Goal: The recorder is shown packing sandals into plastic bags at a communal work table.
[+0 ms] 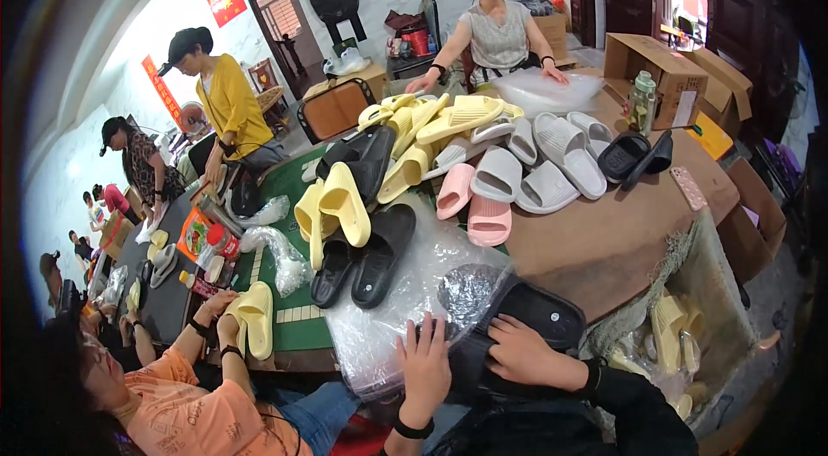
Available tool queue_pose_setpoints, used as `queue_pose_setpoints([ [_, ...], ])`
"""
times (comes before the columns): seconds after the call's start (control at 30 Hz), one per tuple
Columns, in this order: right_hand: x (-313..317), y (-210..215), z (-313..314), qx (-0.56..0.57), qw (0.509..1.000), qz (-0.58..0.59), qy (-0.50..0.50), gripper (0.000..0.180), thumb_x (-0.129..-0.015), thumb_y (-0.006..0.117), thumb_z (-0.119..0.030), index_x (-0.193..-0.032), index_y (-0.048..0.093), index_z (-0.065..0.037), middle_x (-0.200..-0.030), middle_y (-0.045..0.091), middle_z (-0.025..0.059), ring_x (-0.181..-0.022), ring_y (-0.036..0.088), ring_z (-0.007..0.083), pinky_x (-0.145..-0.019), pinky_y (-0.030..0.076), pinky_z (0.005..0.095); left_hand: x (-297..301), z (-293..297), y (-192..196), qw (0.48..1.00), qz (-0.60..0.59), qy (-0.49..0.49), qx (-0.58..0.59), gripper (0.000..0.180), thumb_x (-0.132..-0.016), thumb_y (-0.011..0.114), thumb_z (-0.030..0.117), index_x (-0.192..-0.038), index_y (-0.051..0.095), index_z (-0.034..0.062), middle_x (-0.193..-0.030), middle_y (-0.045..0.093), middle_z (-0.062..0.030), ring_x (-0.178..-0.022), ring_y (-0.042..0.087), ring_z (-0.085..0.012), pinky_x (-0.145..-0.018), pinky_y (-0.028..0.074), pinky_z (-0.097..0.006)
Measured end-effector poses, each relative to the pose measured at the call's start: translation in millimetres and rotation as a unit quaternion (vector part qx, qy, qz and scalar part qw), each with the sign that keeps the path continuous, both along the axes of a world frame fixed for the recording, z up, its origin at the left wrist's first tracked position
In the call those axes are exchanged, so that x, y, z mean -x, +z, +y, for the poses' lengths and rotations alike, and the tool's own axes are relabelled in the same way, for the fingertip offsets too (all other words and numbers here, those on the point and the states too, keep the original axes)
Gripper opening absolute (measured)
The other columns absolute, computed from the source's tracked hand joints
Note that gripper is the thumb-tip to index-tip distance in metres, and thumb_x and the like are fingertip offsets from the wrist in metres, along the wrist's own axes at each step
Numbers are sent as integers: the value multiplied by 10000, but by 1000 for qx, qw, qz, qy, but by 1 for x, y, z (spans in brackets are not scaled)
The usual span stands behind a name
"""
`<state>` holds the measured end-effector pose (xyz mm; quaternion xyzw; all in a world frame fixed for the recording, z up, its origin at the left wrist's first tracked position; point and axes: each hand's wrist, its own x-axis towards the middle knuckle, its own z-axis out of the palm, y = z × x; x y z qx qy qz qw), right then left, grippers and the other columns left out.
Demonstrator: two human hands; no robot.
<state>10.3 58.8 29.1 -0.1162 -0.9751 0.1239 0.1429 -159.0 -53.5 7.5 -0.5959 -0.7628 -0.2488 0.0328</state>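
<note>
My left hand (424, 363) lies flat with spread fingers on a stack of clear plastic bags (414, 284) at the table's near edge. My right hand (522, 354) presses on a black slipper (535, 311) whose front end is partly inside a clear bag (466, 292). A pair of black slippers (366, 258) lies just beyond the bags, with yellow slippers (332, 206) over them.
A heap of yellow, black, pink and grey slippers (483, 154) covers the brown table (621, 232). A person in orange at my left holds a yellow slipper (254, 318). Another person across handles a clear bag (543, 92). Cardboard boxes (664, 68) stand at the right.
</note>
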Motion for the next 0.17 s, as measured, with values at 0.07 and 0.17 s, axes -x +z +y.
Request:
queue_pose_setpoints([
  [0.07,10,-2,2,-7,1000,-4,-4,249,-744,673,-275,-754,668,-26,-1104,591,197,-1138,505,344,-1046,348,444,-8,-1,2,1000,-7,5,-9,464,-915,504,150,-1367,433,79,-1430,393,-141,-1316,307,-441,-1052,197,-619],
  [0.17,23,-10,8,-4,1000,-11,-19,262,-728,692,-273,-800,683,-22,-1196,565,215,-1204,476,348,-1076,314,448,-8,-3,1,999,-22,13,-23,479,-917,509,161,-1384,419,100,-1451,370,-126,-1341,266,-432,-1068,138,-629],
])
